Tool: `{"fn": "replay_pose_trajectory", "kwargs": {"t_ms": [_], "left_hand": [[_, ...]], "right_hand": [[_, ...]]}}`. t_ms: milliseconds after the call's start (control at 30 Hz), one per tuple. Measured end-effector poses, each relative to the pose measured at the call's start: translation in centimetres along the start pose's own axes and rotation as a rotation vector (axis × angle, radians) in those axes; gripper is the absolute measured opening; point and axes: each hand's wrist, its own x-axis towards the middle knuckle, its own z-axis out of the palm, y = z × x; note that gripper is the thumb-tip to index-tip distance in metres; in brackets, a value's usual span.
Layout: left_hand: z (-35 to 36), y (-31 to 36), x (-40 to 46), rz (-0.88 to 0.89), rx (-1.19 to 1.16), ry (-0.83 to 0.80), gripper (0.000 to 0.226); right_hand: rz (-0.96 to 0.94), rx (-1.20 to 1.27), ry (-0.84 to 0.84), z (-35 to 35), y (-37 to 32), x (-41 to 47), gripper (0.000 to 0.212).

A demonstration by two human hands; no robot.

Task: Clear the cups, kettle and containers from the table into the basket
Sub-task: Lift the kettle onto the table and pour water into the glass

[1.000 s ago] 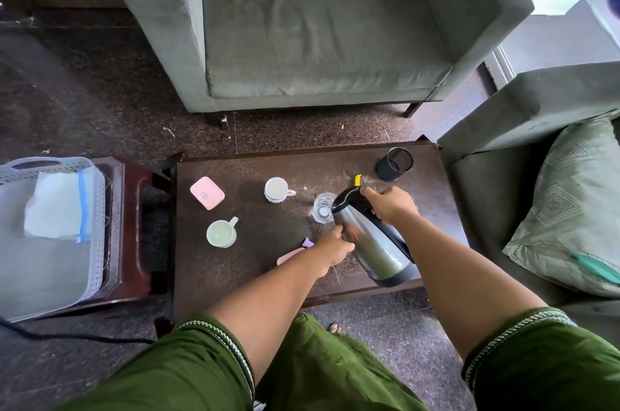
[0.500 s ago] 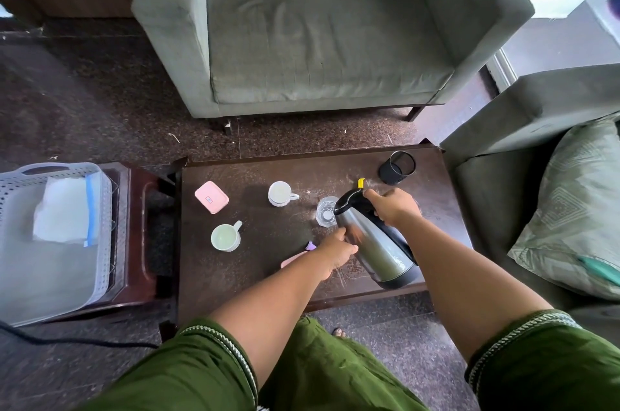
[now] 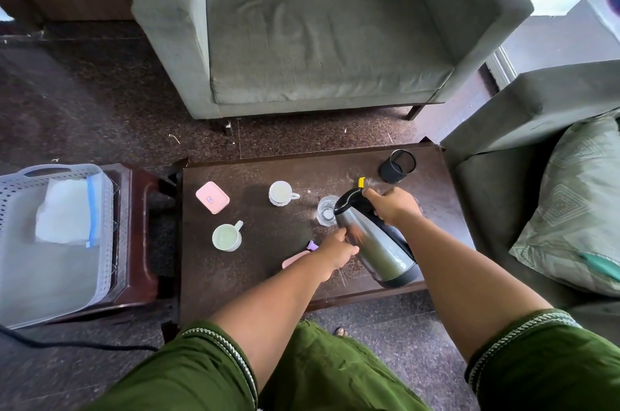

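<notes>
Both hands are on the steel kettle (image 3: 374, 242), which stands on the near right part of the dark wooden table (image 3: 261, 276). The right hand (image 3: 391, 207) has its fingers closed round the black handle near the kettle's top, just below the yellow lid tab. The left hand (image 3: 335, 251) presses against the kettle's left side, fingers curled onto the metal — a steadying hold rather than a full wrap.

Just beyond the kettle's top, a clear glass (image 3: 327, 215) stands touching or almost touching it; which, I cannot tell. Farther left sits a white cup (image 3: 281, 193) with its handle to the right, and nearer and further left a pale green cup (image 3: 226, 237) with its handle pointing far-right. A pink rectangular container (image 3: 212, 197) lies toward the table's far left corner. A black mesh cup (image 3: 397, 166) stands at the far right corner, well apart from the rest. A pink and purple object (image 3: 297, 256) lies partly hidden under the left forearm.

To the left of the table, on a separate low wooden stand (image 3: 139, 242), sits the white perforated basket (image 3: 107, 209) — inside it lies a clear zip bag (image 3: 68, 212) with a blue strip.
</notes>
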Motion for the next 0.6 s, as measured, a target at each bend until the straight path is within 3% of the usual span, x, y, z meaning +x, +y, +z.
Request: {"fn": "replay_pose_trajectory", "kwargs": {"t_ms": [600], "left_hand": [[0.01, -0.32, -0.07, -0.018, -0.05, -0.022, 0.068]], "right_hand": [[-0.012, -0.024, -0.032, 0.04, -0.44, -0.01, 0.064]]}}
